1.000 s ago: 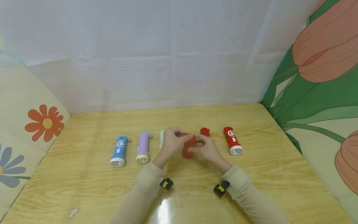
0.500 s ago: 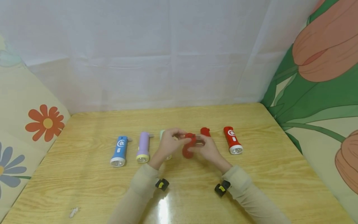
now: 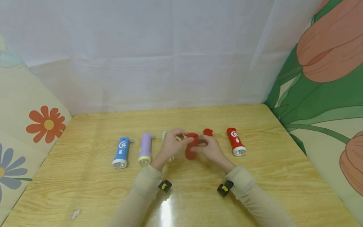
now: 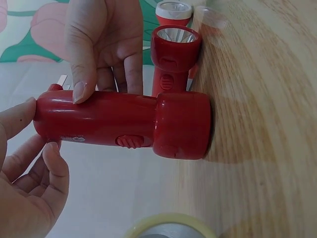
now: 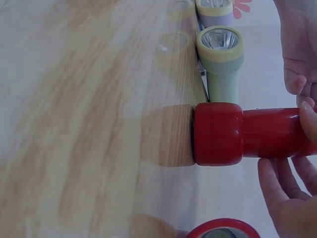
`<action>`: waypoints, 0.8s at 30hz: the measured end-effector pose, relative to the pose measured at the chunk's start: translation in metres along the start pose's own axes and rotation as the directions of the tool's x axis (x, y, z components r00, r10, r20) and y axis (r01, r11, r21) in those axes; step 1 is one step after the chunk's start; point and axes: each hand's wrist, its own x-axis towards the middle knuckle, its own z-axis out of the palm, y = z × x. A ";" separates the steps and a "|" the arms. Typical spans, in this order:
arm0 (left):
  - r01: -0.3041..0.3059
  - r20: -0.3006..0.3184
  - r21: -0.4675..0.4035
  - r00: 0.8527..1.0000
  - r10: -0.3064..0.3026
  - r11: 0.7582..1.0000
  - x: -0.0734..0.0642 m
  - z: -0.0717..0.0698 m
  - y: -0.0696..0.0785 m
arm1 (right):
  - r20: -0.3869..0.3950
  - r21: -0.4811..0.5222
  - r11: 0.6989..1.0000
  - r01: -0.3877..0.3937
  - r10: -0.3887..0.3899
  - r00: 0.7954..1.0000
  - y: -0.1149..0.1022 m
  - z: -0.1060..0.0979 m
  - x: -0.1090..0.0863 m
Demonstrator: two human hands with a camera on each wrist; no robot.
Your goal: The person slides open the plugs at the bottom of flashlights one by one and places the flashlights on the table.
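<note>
Past the far edge of the wood-grained tabletop (image 3: 272, 179) I see a creased white cloth (image 3: 141, 47) hanging like a wall. Along the surface's left edge I have a cream panel (image 3: 17, 94) bearing a red flower (image 3: 48, 124) and a blue-grey flower (image 3: 8, 171); along its right edge, a second panel (image 3: 323, 154) shows pink tulips (image 3: 331, 50) and broad green leaves (image 3: 334, 94). The far right corner is rounded. Between the side edges I catch a bright glare (image 3: 166, 212)
</note>
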 end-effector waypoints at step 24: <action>0.044 -0.012 0.062 0.999 -0.044 0.997 0.008 0.002 0.000 | 0.000 -0.063 0.998 -0.020 0.020 1.000 0.028 -0.002 0.017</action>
